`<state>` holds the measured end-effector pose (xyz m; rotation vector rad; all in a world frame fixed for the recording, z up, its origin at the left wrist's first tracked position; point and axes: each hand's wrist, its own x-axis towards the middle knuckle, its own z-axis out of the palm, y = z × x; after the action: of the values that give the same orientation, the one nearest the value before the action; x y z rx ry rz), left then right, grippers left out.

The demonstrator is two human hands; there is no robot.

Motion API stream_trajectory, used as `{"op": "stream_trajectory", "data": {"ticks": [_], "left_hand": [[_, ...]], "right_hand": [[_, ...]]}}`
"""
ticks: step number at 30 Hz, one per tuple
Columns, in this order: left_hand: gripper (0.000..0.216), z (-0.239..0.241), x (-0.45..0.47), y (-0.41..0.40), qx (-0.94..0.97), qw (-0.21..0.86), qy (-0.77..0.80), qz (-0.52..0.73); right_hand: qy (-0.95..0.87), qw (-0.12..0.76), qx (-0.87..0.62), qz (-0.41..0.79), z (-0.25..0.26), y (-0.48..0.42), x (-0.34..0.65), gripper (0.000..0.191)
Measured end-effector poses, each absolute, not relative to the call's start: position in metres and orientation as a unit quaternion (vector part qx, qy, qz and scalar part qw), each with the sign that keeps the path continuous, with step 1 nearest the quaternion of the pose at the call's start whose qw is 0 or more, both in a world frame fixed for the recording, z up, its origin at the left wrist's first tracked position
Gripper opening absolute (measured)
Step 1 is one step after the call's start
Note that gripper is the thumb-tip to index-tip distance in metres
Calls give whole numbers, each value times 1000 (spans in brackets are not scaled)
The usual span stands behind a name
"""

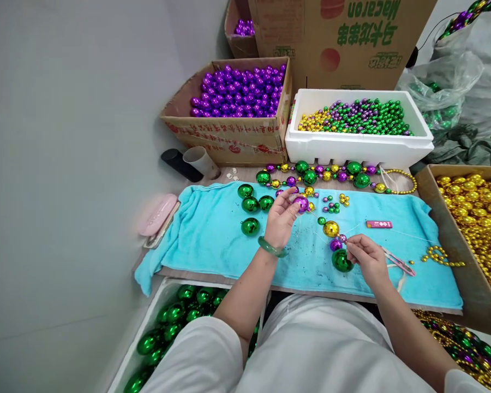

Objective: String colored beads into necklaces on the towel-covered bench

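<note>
My left hand point(282, 215), with a green bangle at the wrist, pinches a shiny purple bead point(301, 204) above the blue towel point(213, 245). To its right my right hand point(368, 256) has thumb and forefinger closed at a bead string, beside a small light purple bead point(342, 238). On that string hang a small green bead point(321, 220), a gold bead point(331, 228), a purple bead point(336, 244) and a large green bead point(342, 261). Thin clear thread runs between the hands. Several large green beads point(250, 226) lie left of my left hand.
Small loose beads point(331, 207), a pink packet point(378, 224) and pink snips point(399, 261) lie on the towel. Behind are a finished-looking bead strand point(310, 177), a carton of purple beads point(229, 134) and a white foam box point(360, 146). A gold-bead carton point(450, 229) stands right.
</note>
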<state>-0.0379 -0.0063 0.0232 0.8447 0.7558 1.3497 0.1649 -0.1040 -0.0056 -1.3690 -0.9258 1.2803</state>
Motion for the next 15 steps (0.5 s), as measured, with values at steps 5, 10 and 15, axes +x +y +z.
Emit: {"op": "stream_trajectory", "data": {"ticks": [5,10,15], "left_hand": [[52,31,-38,-9,361,632,310,611],[50,36,-43,-10,336,689,277,579],[54,41,-42,-14,375,647,285,599]], "right_hand": [[-383,502,-565,531,-7,-102,164,24],[-376,490,-552,561,-9,-100,165,24],[-360,492,-550,571,-13,-97,165,23]]}}
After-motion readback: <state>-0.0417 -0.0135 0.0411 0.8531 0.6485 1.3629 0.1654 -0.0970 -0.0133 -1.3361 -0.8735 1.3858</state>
